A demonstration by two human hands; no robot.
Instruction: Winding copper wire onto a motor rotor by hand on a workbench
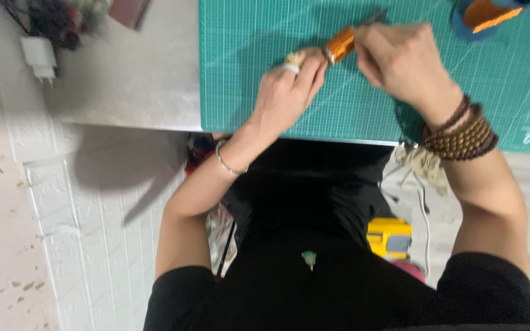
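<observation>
Nearest, just short of the green cutting mat (pixel 265 24), a yellow device (pixel 389 236) sits low by the person's black top. Over the mat's near edge, the left hand (pixel 286 92) is curled, fingertips pinching one end of a shiny orange foil-wrapped roll (pixel 341 44). The right hand (pixel 403 61), wrist wrapped in brown beads, closes on the roll's other end. At the mat's far right corner lies an orange-and-blue object (pixel 489 15). Off the mat's left, a white charger (pixel 39 58) rests on the grey tabletop (pixel 136 79).
</observation>
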